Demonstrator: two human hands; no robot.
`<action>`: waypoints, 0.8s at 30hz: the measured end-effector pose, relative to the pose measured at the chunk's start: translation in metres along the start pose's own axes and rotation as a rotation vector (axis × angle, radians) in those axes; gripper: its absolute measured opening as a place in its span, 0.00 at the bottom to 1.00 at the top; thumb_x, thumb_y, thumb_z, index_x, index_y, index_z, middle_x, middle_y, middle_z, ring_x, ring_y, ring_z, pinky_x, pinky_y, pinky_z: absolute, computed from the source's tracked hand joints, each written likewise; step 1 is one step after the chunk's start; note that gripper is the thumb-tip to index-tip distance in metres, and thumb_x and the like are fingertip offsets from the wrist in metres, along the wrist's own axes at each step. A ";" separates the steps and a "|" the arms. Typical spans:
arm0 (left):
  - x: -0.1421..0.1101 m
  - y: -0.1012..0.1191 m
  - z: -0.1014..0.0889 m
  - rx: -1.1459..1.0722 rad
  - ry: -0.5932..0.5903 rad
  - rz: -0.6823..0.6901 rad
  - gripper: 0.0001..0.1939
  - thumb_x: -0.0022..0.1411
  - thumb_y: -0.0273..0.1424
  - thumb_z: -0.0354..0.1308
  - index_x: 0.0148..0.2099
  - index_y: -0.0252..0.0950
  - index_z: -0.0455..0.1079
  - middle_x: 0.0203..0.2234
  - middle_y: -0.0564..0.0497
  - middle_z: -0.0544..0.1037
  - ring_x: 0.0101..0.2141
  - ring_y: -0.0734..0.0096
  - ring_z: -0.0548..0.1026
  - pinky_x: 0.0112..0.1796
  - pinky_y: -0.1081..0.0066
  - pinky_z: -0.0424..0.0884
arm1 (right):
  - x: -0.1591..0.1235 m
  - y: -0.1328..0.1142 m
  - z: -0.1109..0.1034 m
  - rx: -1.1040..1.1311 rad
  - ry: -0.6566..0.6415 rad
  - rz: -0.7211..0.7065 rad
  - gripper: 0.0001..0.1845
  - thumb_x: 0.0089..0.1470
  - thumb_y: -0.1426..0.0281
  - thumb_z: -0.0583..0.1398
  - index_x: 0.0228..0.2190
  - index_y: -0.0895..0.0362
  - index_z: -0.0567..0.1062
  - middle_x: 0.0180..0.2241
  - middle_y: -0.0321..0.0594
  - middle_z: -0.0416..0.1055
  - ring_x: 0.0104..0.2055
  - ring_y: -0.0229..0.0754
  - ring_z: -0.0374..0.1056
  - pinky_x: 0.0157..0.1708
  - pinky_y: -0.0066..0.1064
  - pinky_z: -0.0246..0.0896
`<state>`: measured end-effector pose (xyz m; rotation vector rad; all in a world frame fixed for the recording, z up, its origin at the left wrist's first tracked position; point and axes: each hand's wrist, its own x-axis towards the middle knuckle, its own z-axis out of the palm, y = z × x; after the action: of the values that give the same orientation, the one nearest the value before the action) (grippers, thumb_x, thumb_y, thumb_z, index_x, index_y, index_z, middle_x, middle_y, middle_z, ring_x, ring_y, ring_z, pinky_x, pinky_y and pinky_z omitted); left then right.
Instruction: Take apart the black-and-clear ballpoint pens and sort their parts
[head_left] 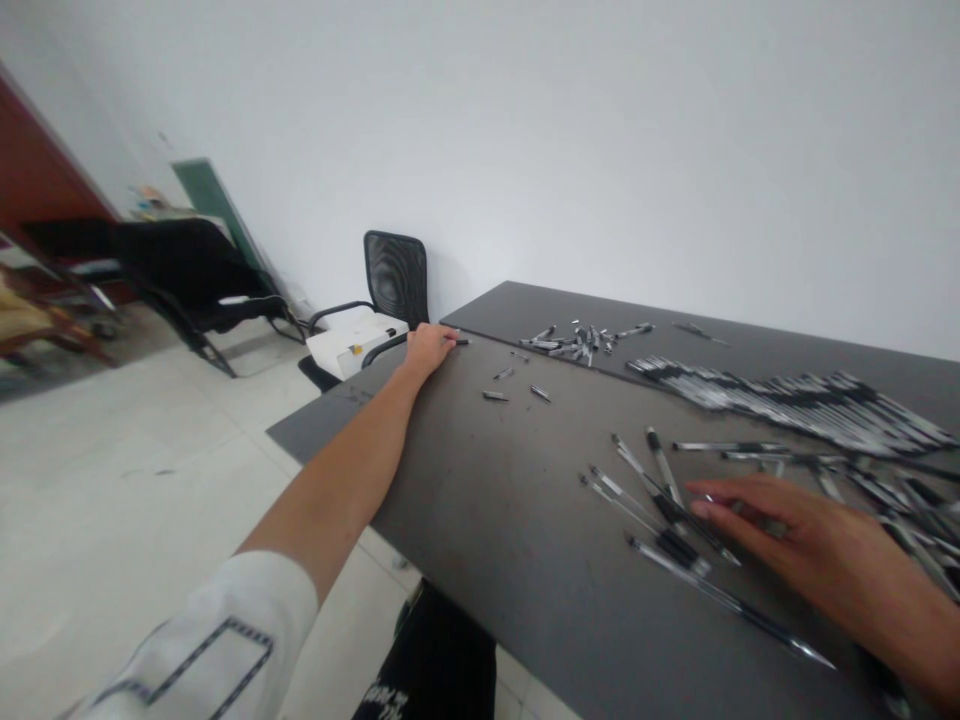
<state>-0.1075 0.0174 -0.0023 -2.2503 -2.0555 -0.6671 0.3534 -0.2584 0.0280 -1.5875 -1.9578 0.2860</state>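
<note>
My left hand point(429, 350) lies at the far edge of the dark grey table point(510, 560), its fingers closed on a dark pen point(460, 342). My right hand point(780, 510) rests flat over several loose black-and-silver pens point(660, 510), fingers extended. Behind it, a dense band of pens point(795, 405) lies side by side. A heap of pen parts point(577, 343) sits near the far edge, and small pen pieces point(502, 373) lie between it and my left hand.
Beyond the table stand a black mesh office chair point(396, 280) and a white box point(352, 350). A black garment covers another chair point(180, 275) at the left. A white wall runs behind, with a tiled floor below the table's near edge.
</note>
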 end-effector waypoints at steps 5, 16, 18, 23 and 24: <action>-0.001 -0.002 -0.002 -0.005 0.001 -0.015 0.18 0.76 0.38 0.63 0.62 0.37 0.74 0.60 0.41 0.77 0.55 0.54 0.79 0.54 0.50 0.79 | 0.001 -0.006 -0.001 0.004 -0.002 0.006 0.15 0.50 0.46 0.66 0.32 0.35 0.90 0.38 0.36 0.88 0.38 0.65 0.84 0.36 0.59 0.80; -0.006 -0.003 -0.006 -0.037 0.041 -0.063 0.13 0.71 0.38 0.67 0.55 0.41 0.82 0.56 0.45 0.83 0.62 0.43 0.73 0.62 0.49 0.68 | -0.004 0.001 -0.005 -0.077 -0.002 0.021 0.16 0.57 0.52 0.67 0.41 0.43 0.90 0.40 0.40 0.88 0.35 0.54 0.82 0.37 0.45 0.78; -0.005 -0.003 -0.006 -0.057 0.056 -0.057 0.15 0.68 0.37 0.68 0.54 0.39 0.84 0.53 0.44 0.85 0.61 0.40 0.73 0.59 0.51 0.67 | -0.004 0.007 -0.006 -0.065 0.013 0.036 0.19 0.57 0.51 0.67 0.43 0.46 0.89 0.36 0.40 0.87 0.34 0.52 0.81 0.37 0.41 0.76; -0.002 -0.007 -0.004 -0.090 0.082 0.011 0.17 0.67 0.41 0.68 0.50 0.33 0.83 0.39 0.49 0.85 0.54 0.50 0.73 0.53 0.61 0.65 | -0.001 0.021 -0.012 -0.041 0.048 0.146 0.21 0.55 0.48 0.70 0.41 0.49 0.89 0.33 0.40 0.86 0.33 0.47 0.80 0.35 0.35 0.72; -0.002 -0.008 -0.004 -0.098 0.098 0.036 0.17 0.67 0.42 0.69 0.49 0.33 0.82 0.37 0.50 0.83 0.51 0.53 0.73 0.52 0.63 0.65 | -0.001 0.022 -0.014 -0.039 0.052 0.162 0.20 0.55 0.48 0.71 0.40 0.49 0.89 0.32 0.39 0.86 0.33 0.47 0.80 0.35 0.35 0.71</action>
<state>-0.1160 0.0149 -0.0014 -2.2495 -1.9750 -0.8753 0.3795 -0.2563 0.0272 -1.7647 -1.8094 0.2695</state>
